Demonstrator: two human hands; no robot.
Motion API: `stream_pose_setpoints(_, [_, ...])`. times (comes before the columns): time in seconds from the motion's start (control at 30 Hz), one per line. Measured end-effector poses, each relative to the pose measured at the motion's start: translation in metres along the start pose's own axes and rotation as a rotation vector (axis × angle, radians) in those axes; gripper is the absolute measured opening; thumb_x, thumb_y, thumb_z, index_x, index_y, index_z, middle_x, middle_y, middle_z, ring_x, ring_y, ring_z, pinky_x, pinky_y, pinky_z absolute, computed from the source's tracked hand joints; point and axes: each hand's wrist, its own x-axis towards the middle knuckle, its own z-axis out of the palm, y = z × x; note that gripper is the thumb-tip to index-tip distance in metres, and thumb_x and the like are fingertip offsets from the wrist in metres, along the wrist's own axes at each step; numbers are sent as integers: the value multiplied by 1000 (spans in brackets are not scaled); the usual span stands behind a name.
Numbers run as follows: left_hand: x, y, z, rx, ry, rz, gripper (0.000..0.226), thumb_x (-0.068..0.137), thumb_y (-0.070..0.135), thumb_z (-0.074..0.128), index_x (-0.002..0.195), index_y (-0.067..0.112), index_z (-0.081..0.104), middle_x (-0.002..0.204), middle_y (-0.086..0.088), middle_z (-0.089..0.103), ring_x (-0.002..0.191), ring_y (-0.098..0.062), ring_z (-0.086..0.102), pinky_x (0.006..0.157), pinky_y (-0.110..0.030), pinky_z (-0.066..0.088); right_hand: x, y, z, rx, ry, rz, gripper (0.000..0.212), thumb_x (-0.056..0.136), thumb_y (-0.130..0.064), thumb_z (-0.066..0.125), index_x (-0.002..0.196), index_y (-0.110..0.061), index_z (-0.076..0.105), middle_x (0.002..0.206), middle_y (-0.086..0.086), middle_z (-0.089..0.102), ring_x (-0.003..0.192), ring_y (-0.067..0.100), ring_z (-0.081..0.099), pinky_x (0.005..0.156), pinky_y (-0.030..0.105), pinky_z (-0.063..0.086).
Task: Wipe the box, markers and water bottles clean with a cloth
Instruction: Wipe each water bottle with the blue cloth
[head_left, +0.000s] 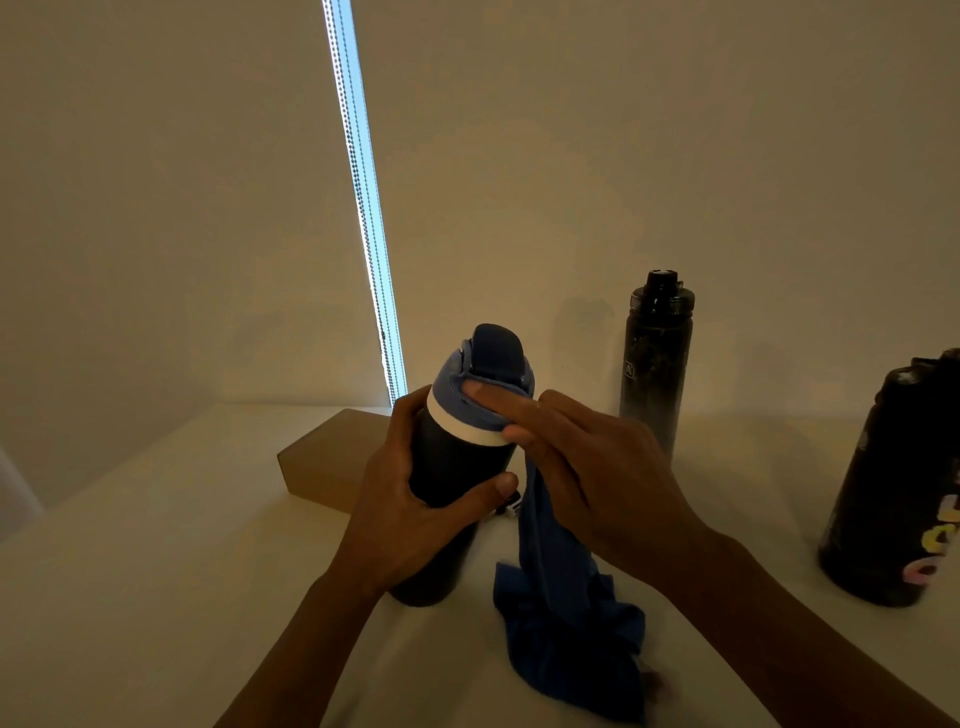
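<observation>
Fingers (498, 402) of the right hand (592, 467) hold the blue cloth (561, 597) pressed onto the lid (496, 348) of the dark bottle (457, 457); the left hand (400, 499) wraps its body just below them. Smooth, rigid, perhaps slippery in this dim light, so grip mid-body; the limp cloth trails to the worktop (156, 571)

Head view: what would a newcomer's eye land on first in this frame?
The dark bottle with a blue lid at centre, gripped by the left hand while the right hand presses a blue cloth to its lid, the cloth trailing down onto the white table. Behind, a bright strip of light cuts down the dim background. A tall black bottle and a stickered black bottle stand at the right.
</observation>
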Motion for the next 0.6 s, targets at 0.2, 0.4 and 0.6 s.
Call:
stream_pose_setpoints(0.2, [-3, 4, -2, -169, -44, 16, 79, 91, 73, 56, 148, 21, 42, 134, 5, 64, 124, -23, 64, 100, -38, 57, 8, -9, -20, 188, -68, 83, 32, 103, -10, 51, 134, -13, 59, 107, -11, 64, 91, -1, 62, 81, 16, 49])
stream_pose_setpoints(0.4, [-5, -1, -2, -193, 0, -25, 78, 89, 73, 58, 147, 22, 47, 136, 1, 65, 125, -24, 64, 102, -48, 56, 3, -6, -18, 181, -124, 189, 26, 106, -17, 47, 127, -12, 61, 88, 2, 69, 81, 10, 67, 72, 23, 53])
stream_pose_setpoints(0.6, [-6, 7, -5, -146, -51, -10, 67, 83, 79, 61, 137, 40, 48, 127, 20, 66, 118, -8, 66, 91, -22, 57, 12, -27, -33, 186, -77, 384, 27, 106, -33, 40, 96, -21, 62, 58, -18, 48, 55, 3, 52, 53, 12, 35])
